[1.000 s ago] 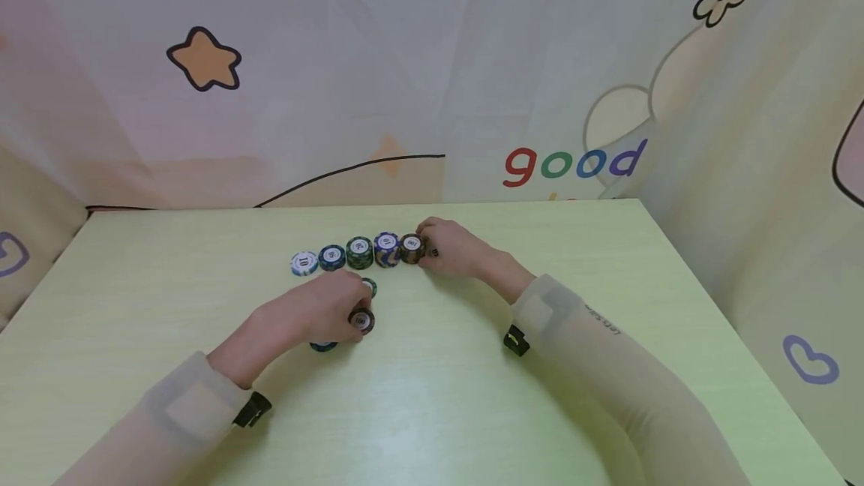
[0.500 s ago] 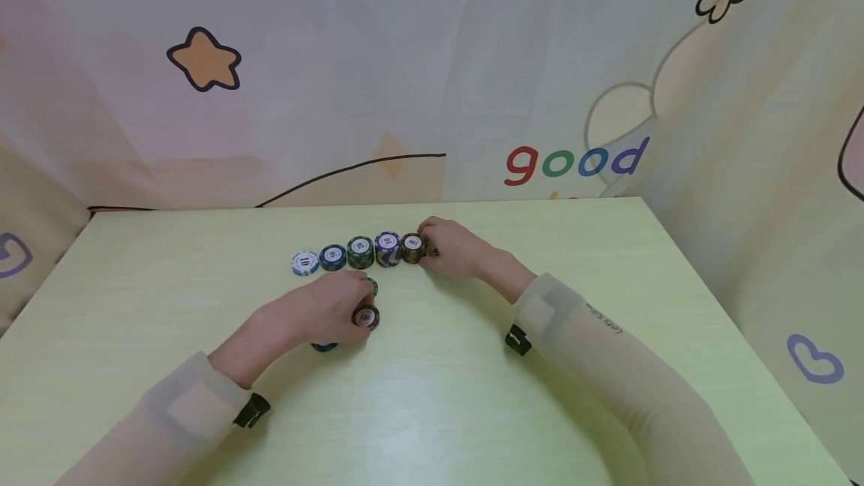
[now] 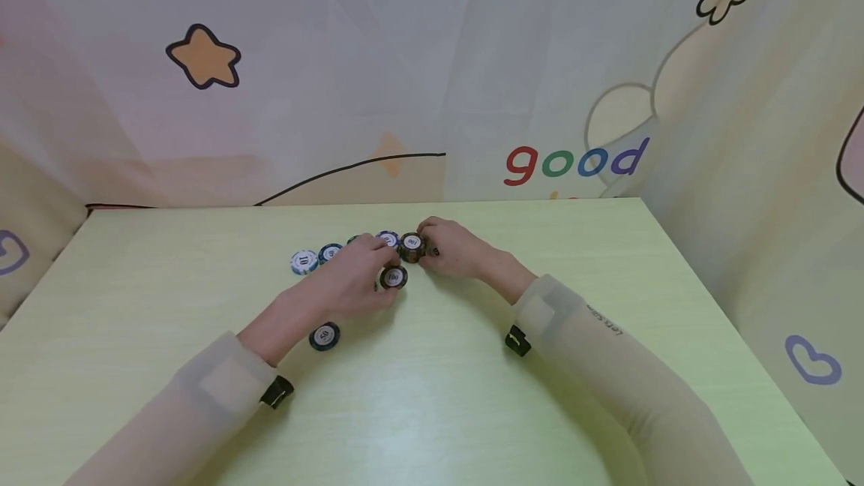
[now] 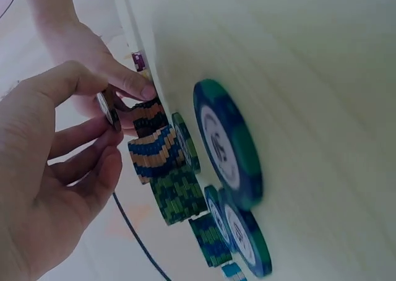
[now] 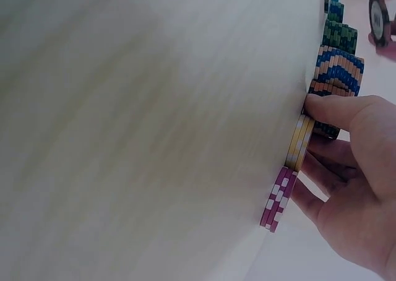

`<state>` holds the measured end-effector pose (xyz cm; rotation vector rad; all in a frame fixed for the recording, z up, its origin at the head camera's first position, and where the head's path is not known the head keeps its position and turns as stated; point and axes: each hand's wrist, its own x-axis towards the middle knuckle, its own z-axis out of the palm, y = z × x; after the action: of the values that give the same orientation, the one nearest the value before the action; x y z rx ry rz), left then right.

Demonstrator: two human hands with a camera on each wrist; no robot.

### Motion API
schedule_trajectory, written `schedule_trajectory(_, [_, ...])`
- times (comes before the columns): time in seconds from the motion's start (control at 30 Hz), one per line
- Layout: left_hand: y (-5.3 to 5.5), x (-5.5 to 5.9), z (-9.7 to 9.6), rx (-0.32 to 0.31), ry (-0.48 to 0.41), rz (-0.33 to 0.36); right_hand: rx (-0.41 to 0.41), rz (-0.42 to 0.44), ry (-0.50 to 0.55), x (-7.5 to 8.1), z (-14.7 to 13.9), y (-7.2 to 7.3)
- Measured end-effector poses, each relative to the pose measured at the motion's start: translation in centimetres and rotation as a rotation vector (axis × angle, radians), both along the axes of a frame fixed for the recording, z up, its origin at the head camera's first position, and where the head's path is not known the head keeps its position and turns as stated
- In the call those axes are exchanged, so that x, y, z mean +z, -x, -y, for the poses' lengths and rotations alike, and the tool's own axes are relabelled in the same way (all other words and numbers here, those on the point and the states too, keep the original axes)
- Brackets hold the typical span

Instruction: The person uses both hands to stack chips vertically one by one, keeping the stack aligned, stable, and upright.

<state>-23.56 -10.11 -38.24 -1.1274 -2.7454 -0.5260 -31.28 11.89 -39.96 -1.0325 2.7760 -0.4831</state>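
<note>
My left hand (image 3: 354, 280) pinches a black poker chip (image 3: 394, 277) marked 100, tilted above the table just in front of a row of chip stacks. At the row, my right hand (image 3: 452, 248) holds a black-and-orange chip stack (image 3: 412, 246), with the thumb on its near side in the right wrist view. Left of that stack stand a blue-and-tan stack (image 4: 154, 154), a green stack (image 4: 178, 194), a dark blue stack (image 3: 330, 253) and a white-and-blue stack (image 3: 304, 262). The left hand partly covers some of these in the head view.
A loose dark blue chip (image 3: 325, 336) lies on the table (image 3: 472, 396) nearer the front. More loose chips lie before the row in the left wrist view. Yellow chips (image 5: 299, 143) and purple chips (image 5: 278, 199) stand beside the right hand. A printed curtain (image 3: 378, 58) hangs behind.
My left hand has moved forward and to the right with the black chip, toward the black-and-orange stack, uncovering the loose dark blue chip. My right hand has stayed at the stack.
</note>
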Motion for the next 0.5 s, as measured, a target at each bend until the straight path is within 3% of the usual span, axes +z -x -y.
schedule_trajectory(0.5, [3.1, -0.4, -2.0, 0.064, -0.073, -0.015, 0.035, -0.022, 0.002, 0.4, -0.1, -0.1])
